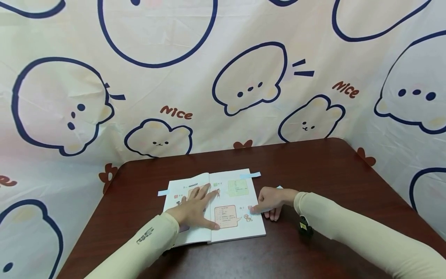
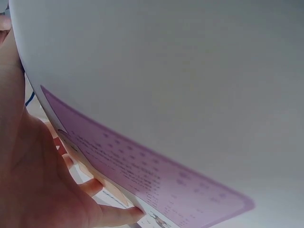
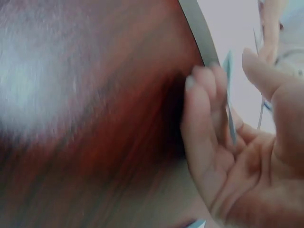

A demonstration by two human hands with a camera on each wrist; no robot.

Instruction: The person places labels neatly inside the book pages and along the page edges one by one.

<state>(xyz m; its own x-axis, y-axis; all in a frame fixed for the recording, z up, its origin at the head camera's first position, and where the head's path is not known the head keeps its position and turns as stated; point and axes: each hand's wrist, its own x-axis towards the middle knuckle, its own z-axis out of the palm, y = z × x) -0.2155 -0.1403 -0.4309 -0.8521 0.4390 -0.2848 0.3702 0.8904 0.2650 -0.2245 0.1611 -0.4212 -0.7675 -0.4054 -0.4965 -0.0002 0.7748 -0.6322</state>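
Observation:
An open book (image 1: 226,201) with printed colour boxes lies on the dark table. The left hand (image 1: 195,207) rests on it with spread fingers, across the left page and the spine; the left wrist view shows that page (image 2: 166,61) close up, curving. At the book's right edge is the right hand (image 1: 273,201), its fingers curled and one digit reaching onto the page. In the right wrist view, a thin light blue sticky tab (image 3: 231,118) stands between the fingers and thumb of this hand. Most of that tab is hidden in the head view.
Other light blue tabs stick out from the book, one at the left edge (image 1: 163,192) and one at the upper right (image 1: 251,175). A small pale blue piece (image 1: 280,187) shows behind the right wrist. A patterned curtain (image 1: 202,89) hangs behind the table (image 1: 296,162).

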